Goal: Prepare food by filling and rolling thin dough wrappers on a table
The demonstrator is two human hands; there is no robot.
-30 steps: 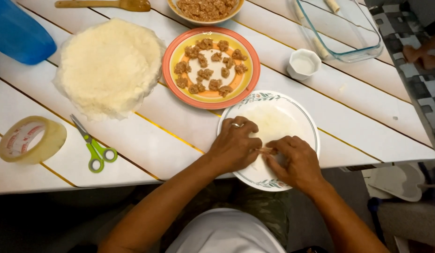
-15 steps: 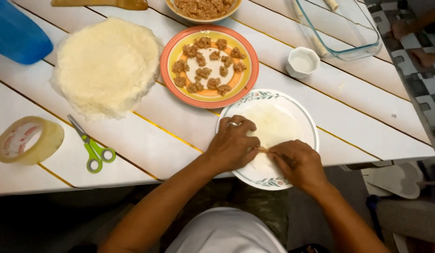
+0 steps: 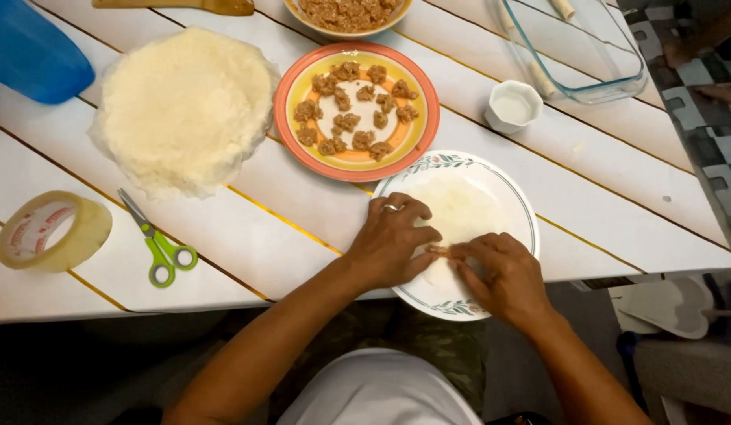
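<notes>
A white slatted desk (image 3: 586,197) with thin yellow lines fills most of the frame. At upper left lies a round stack of pale wrappers (image 3: 184,110), the largest thing on it, with part of a blue container (image 3: 31,51) in the top left corner. A clear glass baking dish (image 3: 609,67) sits at upper right. At upper centre an orange and yellow plate (image 3: 290,130) carries small lumps of brown filling (image 3: 353,106), and above it a bowl (image 3: 298,9) of the same filling is cut by the top edge. At lower centre a white plate with a leafy rim (image 3: 507,185) holds 1 thin translucent wrapper (image 3: 460,205). Both hands work at its near edge: the left hand (image 3: 393,244), wearing a ring, and the right hand (image 3: 503,275) have their fingers (image 3: 428,236) curled and pinched on the wrapper's edge, fingertips nearly meeting over a small bit of filling. A roll of tape (image 3: 50,232) lies at far left, green-handled scissors (image 3: 157,244) just right of it, and a small white cup (image 3: 513,106) stands between the glass dish and the orange plate
</notes>
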